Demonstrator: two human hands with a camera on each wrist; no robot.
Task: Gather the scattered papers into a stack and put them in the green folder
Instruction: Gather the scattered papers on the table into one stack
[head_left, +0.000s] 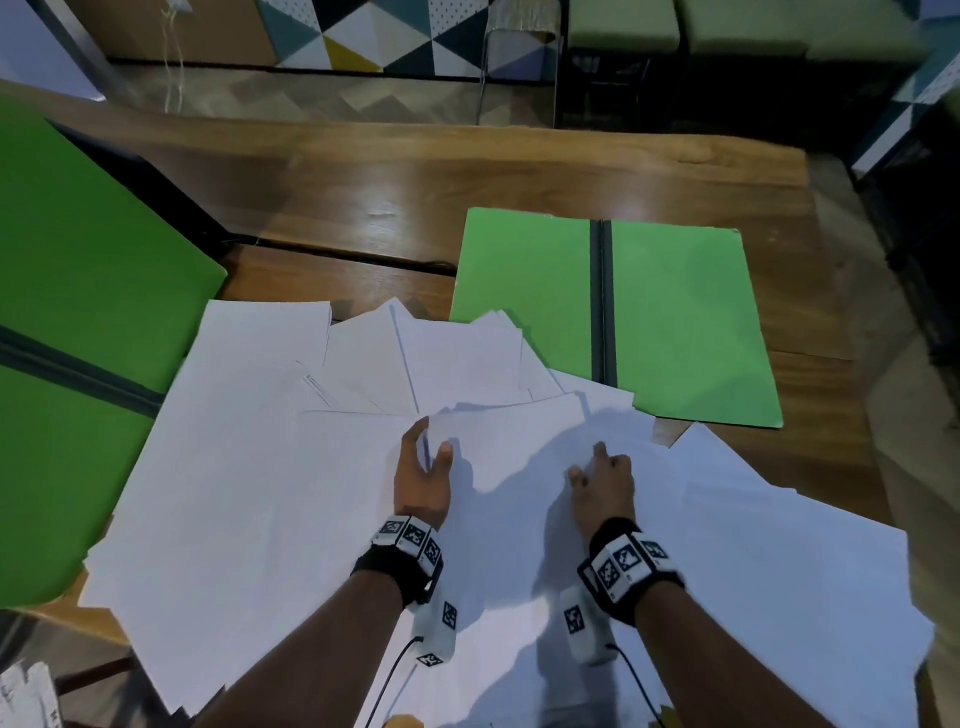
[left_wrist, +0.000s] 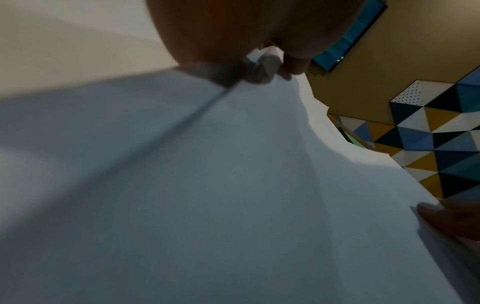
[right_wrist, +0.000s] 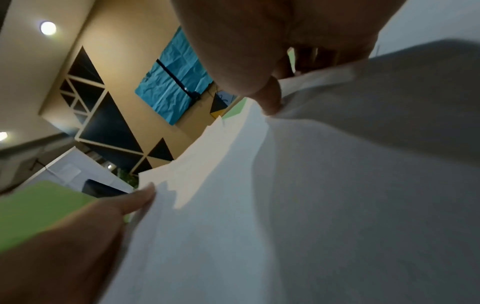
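The left hand (head_left: 422, 480) rests on the white papers (head_left: 260, 493) with its thumb and fingers curved around a lifted sheet edge, pinching it. The right hand (head_left: 605, 486) lies palm down just beside it, fingers curled and pressing into the sheets; whether it pinches one I cannot tell. Both forearms reach forward from the near edge, each with a marker-covered wristband (head_left: 410, 543).

The papers fan across a brown wooden table (head_left: 415, 171), overlapping at many angles. At the left a green folder (head_left: 78, 270) lies open, partly under the sheets, its dark spine running slantwise. A second open green folder (head_left: 675, 312) lies further right, its spine pointing away from the person, its near corner covered by paper. Beyond the table stands a wall of coloured triangles (head_left: 363, 36).
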